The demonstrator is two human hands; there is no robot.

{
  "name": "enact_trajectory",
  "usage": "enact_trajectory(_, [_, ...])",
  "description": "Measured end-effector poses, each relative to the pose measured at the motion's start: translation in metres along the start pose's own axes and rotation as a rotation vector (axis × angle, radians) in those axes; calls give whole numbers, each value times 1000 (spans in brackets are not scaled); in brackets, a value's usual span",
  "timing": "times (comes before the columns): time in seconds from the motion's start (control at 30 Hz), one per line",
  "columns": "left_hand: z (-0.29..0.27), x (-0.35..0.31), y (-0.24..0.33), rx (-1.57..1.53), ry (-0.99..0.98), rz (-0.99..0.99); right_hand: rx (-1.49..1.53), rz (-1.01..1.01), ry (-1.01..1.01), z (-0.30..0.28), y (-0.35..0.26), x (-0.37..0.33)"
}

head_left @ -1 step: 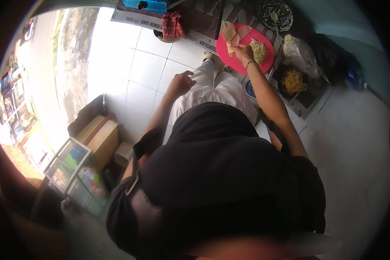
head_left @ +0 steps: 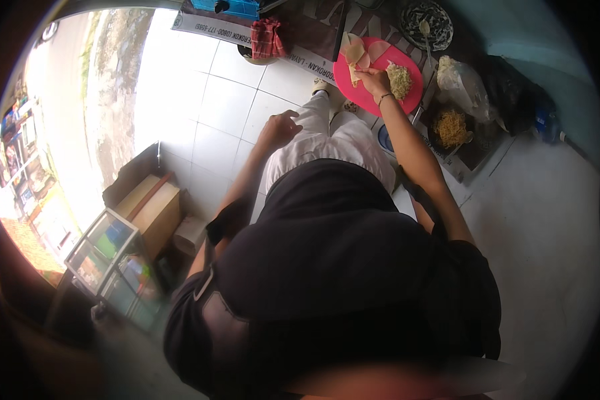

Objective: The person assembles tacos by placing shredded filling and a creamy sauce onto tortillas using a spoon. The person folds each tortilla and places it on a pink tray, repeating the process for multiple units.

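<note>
My right hand [head_left: 375, 81] is over a pink board [head_left: 367, 101] at the upper right, its fingers pinched on the edge of a thin, pale wrapper [head_left: 354, 77]. Several more round, pale wrappers [head_left: 355, 52] lie overlapped just beyond the fingers. To the right of that hand sits a heap of shredded, pale green filling [head_left: 400, 83]. My left hand [head_left: 280, 129] hovers by my left thigh with loosely bent fingers, thumb apart, and nothing seen in it.
Right of the board stand a dark bowl [head_left: 440, 41] with white smears and a spoon, a clear plastic bag [head_left: 461, 83] and yellow noodles [head_left: 452, 128]. A red checked cloth [head_left: 267, 39] hangs at the table's edge. A glass case [head_left: 107, 250] stands left.
</note>
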State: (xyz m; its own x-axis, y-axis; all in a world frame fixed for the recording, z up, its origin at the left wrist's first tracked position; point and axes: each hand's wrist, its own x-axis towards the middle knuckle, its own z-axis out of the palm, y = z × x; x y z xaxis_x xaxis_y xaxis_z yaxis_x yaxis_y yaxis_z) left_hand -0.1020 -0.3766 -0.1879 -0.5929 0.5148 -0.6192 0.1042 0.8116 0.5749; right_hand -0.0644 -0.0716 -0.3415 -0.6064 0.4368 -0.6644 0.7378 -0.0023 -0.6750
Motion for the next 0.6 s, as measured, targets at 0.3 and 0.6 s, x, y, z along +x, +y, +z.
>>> enact_trajectory(0.3, [5, -6, -10, -43, 74, -57, -29, 0, 74, 19, -45, 14])
enact_trajectory(0.6, [17, 14, -21, -158, 33, -36, 24, 54, 160, 6, -48, 16])
